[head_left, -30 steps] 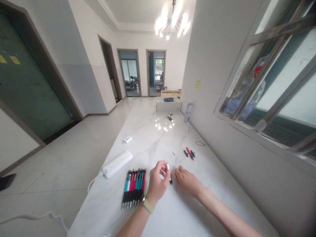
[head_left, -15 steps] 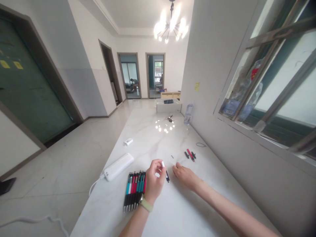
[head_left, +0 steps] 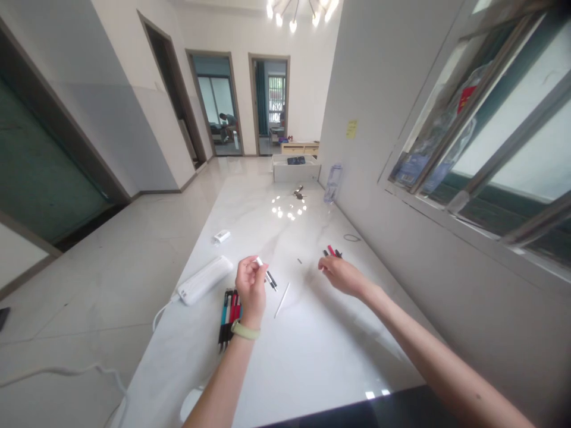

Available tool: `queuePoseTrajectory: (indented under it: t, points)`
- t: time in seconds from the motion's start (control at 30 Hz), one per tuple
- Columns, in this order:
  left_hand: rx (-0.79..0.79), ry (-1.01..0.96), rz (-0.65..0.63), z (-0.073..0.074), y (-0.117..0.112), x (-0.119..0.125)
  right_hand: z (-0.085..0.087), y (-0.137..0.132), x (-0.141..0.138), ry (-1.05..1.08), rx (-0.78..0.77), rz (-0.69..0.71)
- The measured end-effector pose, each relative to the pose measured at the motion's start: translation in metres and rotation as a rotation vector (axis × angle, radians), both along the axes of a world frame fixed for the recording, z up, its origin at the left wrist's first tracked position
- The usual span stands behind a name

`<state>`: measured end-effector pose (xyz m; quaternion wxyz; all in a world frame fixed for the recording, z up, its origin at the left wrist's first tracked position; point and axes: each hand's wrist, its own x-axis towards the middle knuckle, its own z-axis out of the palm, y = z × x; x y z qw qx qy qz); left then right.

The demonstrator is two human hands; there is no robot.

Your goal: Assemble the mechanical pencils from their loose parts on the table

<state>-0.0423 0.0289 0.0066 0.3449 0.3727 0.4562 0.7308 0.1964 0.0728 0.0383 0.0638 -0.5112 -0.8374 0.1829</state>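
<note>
My left hand (head_left: 251,282) is closed around a white pen barrel (head_left: 260,262). Slim black pieces (head_left: 272,282) project below its fingers; whether they join the barrel I cannot tell. A thin white stick (head_left: 282,300), like a pen refill, lies on the table just right of this hand. Several pens (head_left: 228,315) in blue, white and red with black grips lie side by side, partly hidden by my left hand and wrist. My right hand (head_left: 341,273) hovers low, fingers loosely bent, nothing visible in them. Just beyond it lie red and black pen parts (head_left: 331,251), partly covered.
On the white table (head_left: 312,356) are a tiny dark piece (head_left: 300,261), a white power strip (head_left: 205,279), a white adapter (head_left: 222,236), a dark loop (head_left: 351,238) and keys (head_left: 298,192). A clear bottle (head_left: 332,183) stands by the right wall, near a white box (head_left: 294,172).
My right hand has moved to the pen parts. The left hand still holds the white barrel, with black pieces now beside it. The white stick now shows on the table. The view has tilted down.
</note>
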Motion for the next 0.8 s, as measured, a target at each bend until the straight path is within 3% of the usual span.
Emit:
queuePoseTrajectory:
  t: [0.1,0.17,0.3,0.43,0.63,0.67,0.8]
  points:
    - [-0.012,-0.042,0.016,-0.002,0.001,-0.004,-0.009,-0.018,-0.038,0.031,-0.015,0.290]
    - [-0.007,-0.049,0.029,-0.003,0.003,-0.006,-0.016,-0.027,-0.064,0.000,0.072,0.458]
    - [-0.005,-0.043,0.040,-0.004,0.003,-0.007,-0.030,-0.031,-0.092,-0.217,0.181,0.554]
    - [-0.032,0.007,-0.011,-0.005,0.002,-0.002,-0.042,-0.028,-0.084,-0.341,0.200,0.453]
    - [-0.134,0.261,-0.323,-0.012,-0.006,0.019,-0.036,-0.010,-0.044,-0.075,0.095,0.256]
    - [-0.142,0.330,-0.355,-0.013,-0.008,0.023,-0.033,-0.006,-0.038,0.010,0.110,0.205]
    - [-0.134,0.501,-0.457,-0.014,-0.018,0.036,-0.027,-0.005,-0.029,0.932,-0.062,-0.134]
